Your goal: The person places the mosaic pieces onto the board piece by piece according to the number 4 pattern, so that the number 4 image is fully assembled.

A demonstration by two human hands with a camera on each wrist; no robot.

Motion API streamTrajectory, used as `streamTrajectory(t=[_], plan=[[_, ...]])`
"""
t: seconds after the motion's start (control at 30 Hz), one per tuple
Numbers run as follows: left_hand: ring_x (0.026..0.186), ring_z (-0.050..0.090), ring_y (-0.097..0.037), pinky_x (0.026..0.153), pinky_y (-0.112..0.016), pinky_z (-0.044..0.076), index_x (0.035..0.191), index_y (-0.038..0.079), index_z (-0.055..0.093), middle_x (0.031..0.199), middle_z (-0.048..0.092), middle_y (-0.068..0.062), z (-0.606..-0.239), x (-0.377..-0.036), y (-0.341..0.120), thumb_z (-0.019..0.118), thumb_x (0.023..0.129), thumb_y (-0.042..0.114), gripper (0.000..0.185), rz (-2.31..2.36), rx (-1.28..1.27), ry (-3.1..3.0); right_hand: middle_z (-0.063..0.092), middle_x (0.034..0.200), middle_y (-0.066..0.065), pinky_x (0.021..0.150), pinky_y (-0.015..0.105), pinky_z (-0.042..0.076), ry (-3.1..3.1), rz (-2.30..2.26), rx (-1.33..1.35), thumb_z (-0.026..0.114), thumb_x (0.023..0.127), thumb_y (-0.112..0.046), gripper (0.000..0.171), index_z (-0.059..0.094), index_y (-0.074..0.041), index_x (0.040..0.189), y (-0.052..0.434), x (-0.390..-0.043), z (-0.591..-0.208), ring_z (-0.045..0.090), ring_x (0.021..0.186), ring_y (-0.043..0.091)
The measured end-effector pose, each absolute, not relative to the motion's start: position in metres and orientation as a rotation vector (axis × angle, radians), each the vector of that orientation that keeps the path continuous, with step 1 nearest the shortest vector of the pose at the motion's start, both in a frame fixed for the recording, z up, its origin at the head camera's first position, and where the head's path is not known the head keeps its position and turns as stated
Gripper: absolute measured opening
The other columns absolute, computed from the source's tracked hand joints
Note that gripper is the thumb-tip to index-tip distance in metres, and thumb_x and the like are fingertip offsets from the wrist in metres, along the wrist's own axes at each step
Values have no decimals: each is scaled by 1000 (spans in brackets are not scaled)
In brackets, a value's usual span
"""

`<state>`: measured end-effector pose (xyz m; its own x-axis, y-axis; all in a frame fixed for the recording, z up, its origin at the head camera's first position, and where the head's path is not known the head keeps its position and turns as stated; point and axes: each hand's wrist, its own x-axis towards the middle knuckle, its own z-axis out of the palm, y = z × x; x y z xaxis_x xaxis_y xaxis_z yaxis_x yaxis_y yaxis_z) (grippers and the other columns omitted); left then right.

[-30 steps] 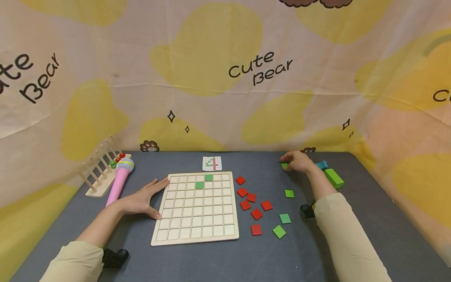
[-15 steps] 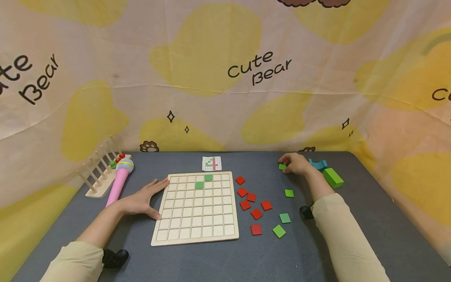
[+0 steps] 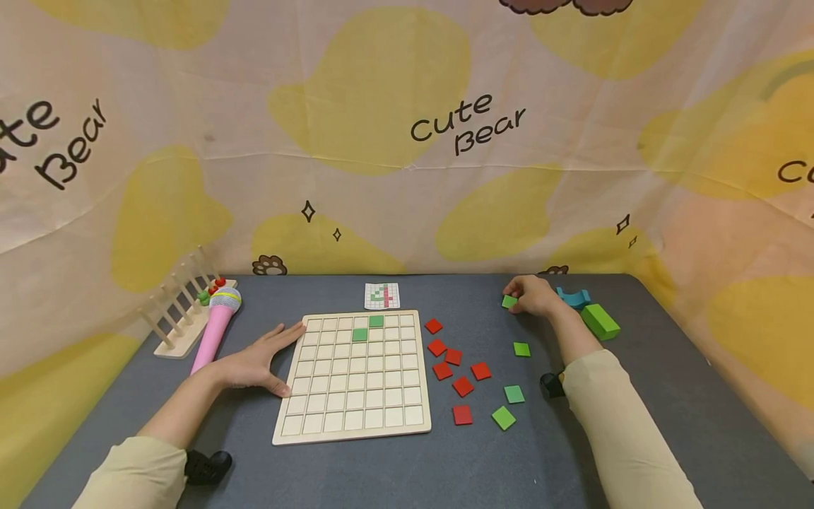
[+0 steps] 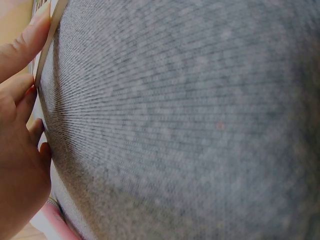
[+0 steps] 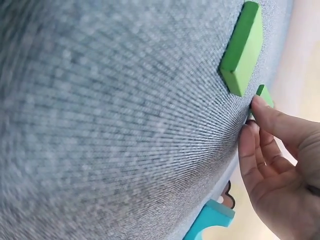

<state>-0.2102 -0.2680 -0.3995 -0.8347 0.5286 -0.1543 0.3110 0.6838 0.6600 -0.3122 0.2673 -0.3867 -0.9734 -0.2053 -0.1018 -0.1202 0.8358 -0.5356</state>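
A wooden grid board (image 3: 352, 396) lies at the table's middle with two green tiles (image 3: 367, 328) in its upper rows. My left hand (image 3: 270, 355) lies flat on the table, its straight fingers (image 4: 22, 47) against the board's left edge (image 4: 49, 42). At the far right my right hand (image 3: 516, 297) pinches a small green tile (image 3: 509, 302) by its edge, just off the cloth; the wrist view shows the fingertips (image 5: 262, 107) on that tile (image 5: 265, 94). Another green tile (image 5: 242, 50) lies flat close by.
Several red tiles (image 3: 454, 367) and three loose green tiles (image 3: 514, 394) lie right of the board. A pattern card (image 3: 382, 295) sits behind it. A green block (image 3: 600, 322) and a teal block (image 3: 572, 297) lie beside my right hand. A pink microphone (image 3: 216, 322) and wooden rack (image 3: 181, 307) stand left.
My right hand has shifted slightly left and tightened its fingers round the green tile, which now sits tilted at the fingertips. The left hand and board have not moved.
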Motion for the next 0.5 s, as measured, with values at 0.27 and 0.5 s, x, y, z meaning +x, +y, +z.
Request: streamTrajectory(t=[0.27, 0.5], plan=[[148, -1, -59, 108, -79, 7, 156, 1, 22, 165, 13, -25, -400, -210, -268, 88, 63, 29, 118, 920, 664, 2563, 66, 107, 21, 82, 42, 52, 2906, -823, -278, 69, 85, -2, 22, 68, 0, 106, 261, -310, -383, 58, 101, 35], [148, 0, -59, 109, -78, 9, 156, 0, 22, 165, 13, -25, -400, -211, -269, 88, 62, 31, 119, 902, 675, 2569, 67, 100, 18, 79, 39, 52, 2923, -858, -384, 68, 86, -2, 18, 69, 0, 103, 245, -309, -378, 60, 94, 31]])
